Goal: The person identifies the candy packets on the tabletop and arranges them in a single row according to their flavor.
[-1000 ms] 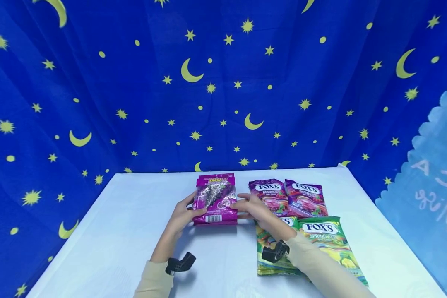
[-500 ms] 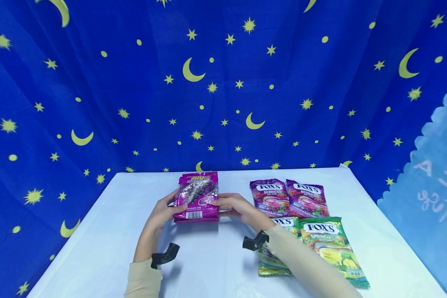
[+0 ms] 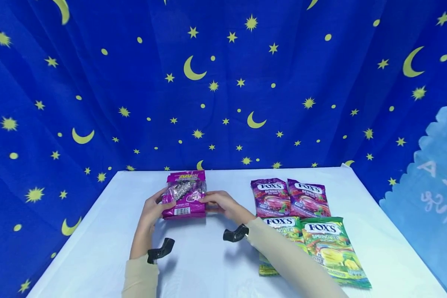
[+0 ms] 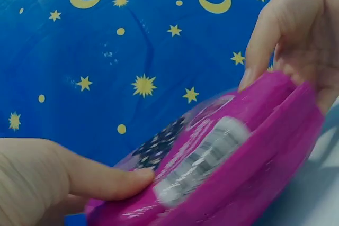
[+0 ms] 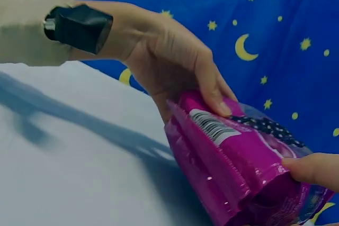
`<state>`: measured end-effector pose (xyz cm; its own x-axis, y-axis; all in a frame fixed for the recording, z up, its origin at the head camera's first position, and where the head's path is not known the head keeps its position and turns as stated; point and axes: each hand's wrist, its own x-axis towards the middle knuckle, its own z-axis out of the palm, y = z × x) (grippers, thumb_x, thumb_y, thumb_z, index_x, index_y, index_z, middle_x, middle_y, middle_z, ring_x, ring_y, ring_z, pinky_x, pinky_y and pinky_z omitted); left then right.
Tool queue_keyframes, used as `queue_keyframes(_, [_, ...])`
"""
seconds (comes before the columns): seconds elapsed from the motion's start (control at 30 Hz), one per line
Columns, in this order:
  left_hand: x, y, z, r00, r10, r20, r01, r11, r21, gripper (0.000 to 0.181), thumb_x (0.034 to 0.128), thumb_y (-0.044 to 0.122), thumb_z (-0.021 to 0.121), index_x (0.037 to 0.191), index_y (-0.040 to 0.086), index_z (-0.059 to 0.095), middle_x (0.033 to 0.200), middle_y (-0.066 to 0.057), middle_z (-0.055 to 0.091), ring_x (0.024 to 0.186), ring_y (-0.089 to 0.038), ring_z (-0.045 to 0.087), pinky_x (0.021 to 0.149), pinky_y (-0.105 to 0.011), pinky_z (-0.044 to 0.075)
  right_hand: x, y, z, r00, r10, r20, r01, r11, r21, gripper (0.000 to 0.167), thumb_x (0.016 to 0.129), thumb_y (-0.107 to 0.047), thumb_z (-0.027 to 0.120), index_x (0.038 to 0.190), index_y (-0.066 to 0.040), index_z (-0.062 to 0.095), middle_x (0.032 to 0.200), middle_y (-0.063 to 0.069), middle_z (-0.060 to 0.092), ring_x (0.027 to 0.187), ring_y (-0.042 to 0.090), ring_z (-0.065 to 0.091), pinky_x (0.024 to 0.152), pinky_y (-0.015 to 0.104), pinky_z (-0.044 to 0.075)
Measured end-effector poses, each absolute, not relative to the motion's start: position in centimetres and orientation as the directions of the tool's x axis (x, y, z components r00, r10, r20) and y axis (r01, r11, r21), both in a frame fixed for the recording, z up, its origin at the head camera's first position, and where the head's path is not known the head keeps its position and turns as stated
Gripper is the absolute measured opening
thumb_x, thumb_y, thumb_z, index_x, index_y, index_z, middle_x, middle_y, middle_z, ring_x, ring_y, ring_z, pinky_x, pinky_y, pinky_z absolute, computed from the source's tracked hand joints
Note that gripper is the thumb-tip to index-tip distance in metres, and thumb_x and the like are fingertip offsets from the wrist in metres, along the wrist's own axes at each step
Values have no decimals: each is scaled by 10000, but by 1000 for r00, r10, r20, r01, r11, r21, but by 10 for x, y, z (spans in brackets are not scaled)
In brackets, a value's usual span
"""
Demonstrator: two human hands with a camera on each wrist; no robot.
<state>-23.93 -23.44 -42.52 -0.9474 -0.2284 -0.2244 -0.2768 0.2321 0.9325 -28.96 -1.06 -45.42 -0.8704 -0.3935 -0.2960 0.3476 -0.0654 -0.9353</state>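
Head view: glossy, rectangular magenta packaging (image 3: 185, 195)

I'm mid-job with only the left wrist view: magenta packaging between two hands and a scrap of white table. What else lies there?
Observer: The head view shows two purple FOX'S packets behind two green FOX'S packets, all to the right of the magenta packaging.
Operator: Anything covering them? None of that is in my picture.
Observer: The right sleeve crosses in front of the left one of the green pair, hiding part of it.
Operator: And the top of the packaging I'm holding, any print?
Observer: Yes, yellow figures near its upper edge that appear to read 100.
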Motion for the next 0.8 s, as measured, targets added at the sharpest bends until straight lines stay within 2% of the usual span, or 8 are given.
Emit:
queue_keyframes(0.13, [-247,-238,-430,-932,-303,-200,-264,185,947,719,865,54,657,1502,69,324,1520,-242,281,1398,-416,220,1140,-546,192,-293,-24,-459,-876,-379,-297,355,-92,-930,337,827,-68,729,1133,38,634,958,83,647,869,193,621,863,393,554])
queue_keyframes(0.23, [-270,-255,-463,-913,-363,-184,-262,176,949,719,852,110,696,1493,128,369,1525,-209,296,1407,-399,212,1144,-558,156,-294,-33,-462,-879,-370,-300,360,-103,-927,306,822,-61,735,1096,37,641,937,90,665,840,193,636,833,383,566])
queue_keyframes(0.37, [-278,-269,-479,-902,-397,-171,-251,160,955,710,851,148,713,1484,166,394,1535,-178,296,1419,-373,198,1150,-551,137,-290,-43,-461,-880,-368,-299,365,-122,-923,443,809,-41,741,1205,75,580,945,122,682,829,209,662,807,379,576])
queue_keyframes(0.53, [-254,-258,-447,-905,-396,-158,-233,149,961,662,882,80,647,1486,111,378,1535,-191,287,1423,-361,193,1161,-525,127,-287,-51,-461,-883,-363,-299,366,-132,-921,690,803,-20,742,1387,109,397,963,148,681,862,236,673,802,378,577])
queue_keyframes(0.63, [-254,-261,-449,-911,-387,-145,-222,162,962,650,885,78,639,1483,106,384,1533,-202,284,1421,-367,194,1160,-526,132,-286,-55,-460,-884,-353,-307,373,-134,-918,746,801,-13,742,1418,115,341,962,154,677,852,231,672,809,379,574])
queue_keyframes(0.8, [-262,-272,-466,-914,-381,-136,-219,185,958,662,867,99,651,1479,147,404,1534,-176,299,1420,-352,211,1156,-529,151,-285,-59,-463,-889,-343,-304,364,-125,-923,735,802,-12,737,1409,124,345,952,151,673,853,237,671,812,384,573])
